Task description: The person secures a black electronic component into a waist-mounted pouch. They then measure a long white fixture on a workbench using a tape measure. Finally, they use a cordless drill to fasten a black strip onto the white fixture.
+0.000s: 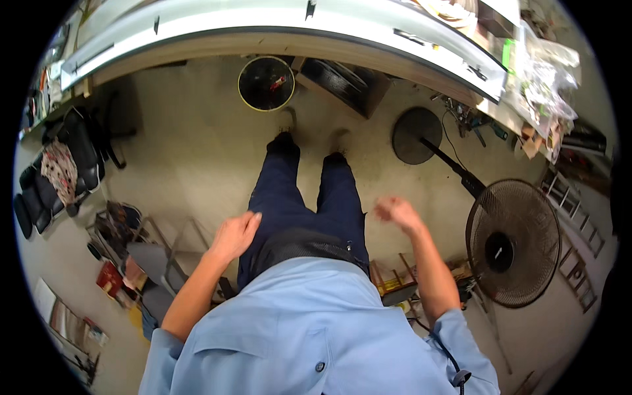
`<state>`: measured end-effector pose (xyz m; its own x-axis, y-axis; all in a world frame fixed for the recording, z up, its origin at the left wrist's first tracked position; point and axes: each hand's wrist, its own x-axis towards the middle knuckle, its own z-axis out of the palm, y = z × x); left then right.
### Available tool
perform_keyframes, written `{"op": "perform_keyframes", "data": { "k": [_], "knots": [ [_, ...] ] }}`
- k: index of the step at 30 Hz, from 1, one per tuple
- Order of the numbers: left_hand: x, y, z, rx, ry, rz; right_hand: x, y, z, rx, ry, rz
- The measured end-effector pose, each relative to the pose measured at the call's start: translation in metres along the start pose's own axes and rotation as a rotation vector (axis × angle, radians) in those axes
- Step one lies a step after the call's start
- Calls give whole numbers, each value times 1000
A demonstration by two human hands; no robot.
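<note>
My left hand [236, 236] hangs beside my left thigh, over the dark blue trousers [280, 191]. Its thumb points away from the other fingers and nothing shows in it; the hand looks loosely open. On the other side, my right hand [397, 212] is lifted off my right hip, out over the floor. Motion smears its fingers, so their closing cannot be made out, and no object shows in it. Both hands are apart from the long workbench [276, 43] in front of me.
Under the bench stand a black round bin [253, 92] with a yellow rim and an open box [359, 99]. A pedestal fan [513, 243] is close on my right, its round base [416, 135] ahead. Black chairs [82, 148] stand left; a grey chair [155, 263] is behind-left. Plastic bags [543, 79] crowd the bench's right end.
</note>
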<state>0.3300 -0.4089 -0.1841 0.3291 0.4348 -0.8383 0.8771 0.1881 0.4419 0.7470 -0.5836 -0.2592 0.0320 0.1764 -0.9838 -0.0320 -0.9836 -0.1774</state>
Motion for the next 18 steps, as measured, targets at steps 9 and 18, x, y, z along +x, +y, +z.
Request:
{"op": "perform_keyframes", "data": {
  "k": [9, 18],
  "knots": [
    [144, -39, 177, 120, 469, -5, 295, -140, -74, -865, 390, -421],
    [204, -85, 201, -179, 418, -537, 453, -272, -40, -1031, 602, -539]
  ]
}}
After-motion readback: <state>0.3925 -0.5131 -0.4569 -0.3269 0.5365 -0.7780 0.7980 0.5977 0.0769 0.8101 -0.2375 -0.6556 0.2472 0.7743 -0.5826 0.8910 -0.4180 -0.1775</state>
